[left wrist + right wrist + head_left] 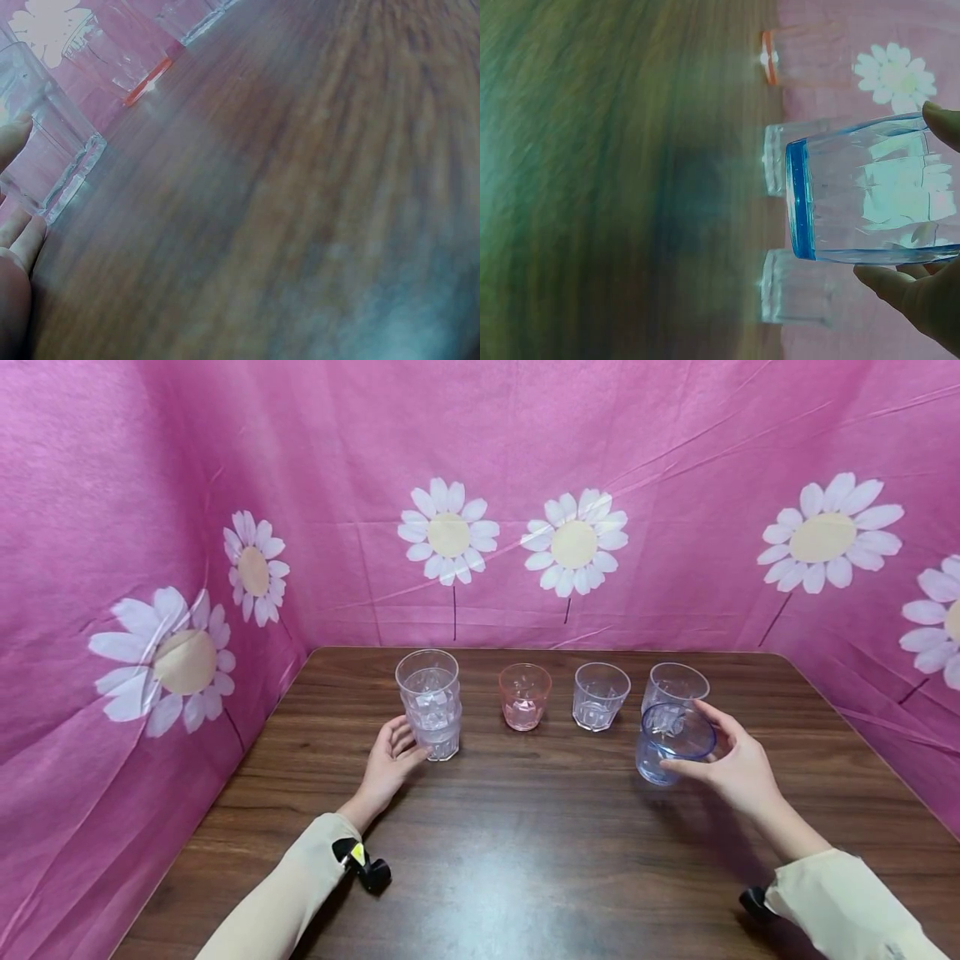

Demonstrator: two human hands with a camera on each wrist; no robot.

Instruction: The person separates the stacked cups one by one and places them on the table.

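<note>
On the left of the table stands a stack of clear glasses (429, 697), nested upright. My left hand (387, 764) holds it low down, thumb across the near side and fingers at its left; in the left wrist view the fingers (26, 236) lie by the glass base. At the right, my right hand (738, 768) grips a blue-tinted glass (660, 764), thumb on the near side and fingers on the far side. In the right wrist view the blue glass (870, 199) is upright, its base raised off the table. Behind it stands a clear glass (677, 681), partly hidden.
Between the hands, a pink glass (525, 697) and another clear glass (602, 697) stand upright in the back row. The dark wooden table (487, 843) ends at a pink cloth (495, 614) with daisies, hanging behind and on both sides.
</note>
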